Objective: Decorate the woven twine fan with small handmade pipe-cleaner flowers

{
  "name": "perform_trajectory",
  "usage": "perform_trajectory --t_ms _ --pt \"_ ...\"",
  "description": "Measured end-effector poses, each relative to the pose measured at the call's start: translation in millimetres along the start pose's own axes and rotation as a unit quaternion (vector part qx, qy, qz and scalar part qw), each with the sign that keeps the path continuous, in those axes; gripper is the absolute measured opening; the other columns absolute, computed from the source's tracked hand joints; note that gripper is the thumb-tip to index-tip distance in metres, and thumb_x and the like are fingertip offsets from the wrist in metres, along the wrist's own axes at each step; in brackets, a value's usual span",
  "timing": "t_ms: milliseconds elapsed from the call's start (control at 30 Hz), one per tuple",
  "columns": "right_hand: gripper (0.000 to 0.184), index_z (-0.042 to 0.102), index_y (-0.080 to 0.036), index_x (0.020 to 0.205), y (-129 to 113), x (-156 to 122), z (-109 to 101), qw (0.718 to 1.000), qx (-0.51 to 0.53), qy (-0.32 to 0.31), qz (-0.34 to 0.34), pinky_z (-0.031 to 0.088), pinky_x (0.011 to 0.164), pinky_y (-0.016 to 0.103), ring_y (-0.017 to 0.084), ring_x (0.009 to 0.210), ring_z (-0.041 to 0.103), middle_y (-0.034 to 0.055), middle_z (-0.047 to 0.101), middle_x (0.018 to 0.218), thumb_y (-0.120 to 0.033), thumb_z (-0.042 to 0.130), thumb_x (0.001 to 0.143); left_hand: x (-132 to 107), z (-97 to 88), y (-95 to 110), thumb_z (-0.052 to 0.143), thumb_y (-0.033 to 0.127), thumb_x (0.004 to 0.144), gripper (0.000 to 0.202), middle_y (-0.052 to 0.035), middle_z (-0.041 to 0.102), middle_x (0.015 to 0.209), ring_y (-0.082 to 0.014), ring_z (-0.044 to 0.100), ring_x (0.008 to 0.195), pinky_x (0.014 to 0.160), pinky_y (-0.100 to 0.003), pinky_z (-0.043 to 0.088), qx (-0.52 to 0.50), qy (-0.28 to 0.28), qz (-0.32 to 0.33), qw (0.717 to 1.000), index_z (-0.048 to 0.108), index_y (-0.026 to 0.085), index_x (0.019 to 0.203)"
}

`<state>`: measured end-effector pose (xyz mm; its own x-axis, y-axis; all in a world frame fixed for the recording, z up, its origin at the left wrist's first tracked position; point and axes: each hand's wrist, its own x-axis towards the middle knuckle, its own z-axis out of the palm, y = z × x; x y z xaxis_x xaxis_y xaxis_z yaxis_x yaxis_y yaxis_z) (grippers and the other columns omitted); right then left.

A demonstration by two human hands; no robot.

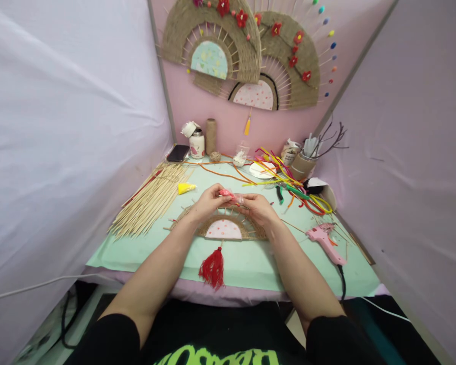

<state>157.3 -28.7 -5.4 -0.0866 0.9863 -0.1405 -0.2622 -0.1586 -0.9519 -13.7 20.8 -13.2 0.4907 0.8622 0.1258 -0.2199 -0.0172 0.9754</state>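
Above the middle of the table, both hands are closed on a small pink packet with a clear plastic end [227, 193]. My left hand [212, 201] pinches its pink part between the fingers. At the clear end, my right hand [257, 206] grips the plastic. Just beneath lies a twine-wound stick fan [253, 230] with a half-round, pink-dotted white centre [224, 229]; my hands and forearms cover parts of its rim. From its lower edge a red tassel [213, 267] hangs toward me.
Thin sticks [150, 203] and a yellow packet [186, 188] lie left. At right are a pink glue gun [327, 243], coloured pipe cleaners [285, 172] and green-handled pliers [297, 191]. A phone [178, 153], jar [197, 144] and twig pot [303, 165] stand behind.
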Motion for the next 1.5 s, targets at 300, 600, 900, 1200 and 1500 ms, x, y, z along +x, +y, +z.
perform_trajectory --t_ms 300,600,900,1200,1500 --pt "0.030 0.072 -0.020 0.076 3.3 9.4 -10.1 0.991 0.049 0.112 -0.064 0.057 0.082 0.036 0.019 0.090 0.064 0.0039 0.072 0.093 -0.037 0.087 0.055 1.3 1.7 5.2 0.080 0.034 0.067 0.037 -0.0035 0.070 0.081 -0.0141 0.069 0.076 0.075 -0.028 0.053 -0.073 0.106 -0.041 0.991 0.052 0.016 0.081" --pt "0.031 0.072 -0.022 0.077 -6.9 3.8 -14.1 0.985 0.054 0.135 -0.095 0.053 0.080 0.032 0.015 0.083 0.063 0.0035 0.071 0.093 -0.037 0.086 0.054 38.9 -45.1 14.7 0.074 0.034 0.069 0.022 -0.0027 0.064 0.075 -0.0170 0.062 0.076 0.076 -0.031 0.046 0.216 0.257 0.022 0.942 0.062 0.017 0.076" --pt "0.020 0.073 -0.023 0.080 -11.1 4.9 -21.7 0.955 -0.094 0.199 -0.200 0.049 0.077 0.031 0.016 0.081 0.061 0.0008 0.071 0.083 -0.039 0.075 0.067 57.2 -46.4 12.3 0.071 0.032 0.074 0.024 -0.0243 0.056 0.118 -0.0427 0.036 0.124 0.101 -0.053 0.024 0.571 0.215 -0.005 0.793 0.069 0.013 0.088" --pt "0.014 0.075 -0.028 0.081 -10.7 -5.3 -0.9 0.935 -0.185 0.115 -0.280 0.050 0.087 0.034 0.021 0.108 0.057 0.0041 0.064 0.109 -0.039 0.073 0.073 13.6 30.4 8.0 0.070 0.061 0.069 0.049 -0.0079 0.065 0.078 -0.0159 0.057 0.073 0.065 -0.027 0.042 -0.038 0.016 -0.111 0.993 0.069 0.013 0.078" --pt "0.015 0.075 -0.027 0.083 -0.6 -1.3 4.3 0.916 -0.237 0.116 -0.303 0.052 0.078 0.032 0.021 0.101 0.059 0.0056 0.063 0.104 -0.039 0.069 0.078 1.9 39.9 -1.2 0.085 0.044 0.058 0.040 0.0005 0.058 0.064 -0.0051 0.051 0.059 0.051 -0.017 0.035 -0.189 0.045 -0.074 0.978 0.067 0.011 0.073"
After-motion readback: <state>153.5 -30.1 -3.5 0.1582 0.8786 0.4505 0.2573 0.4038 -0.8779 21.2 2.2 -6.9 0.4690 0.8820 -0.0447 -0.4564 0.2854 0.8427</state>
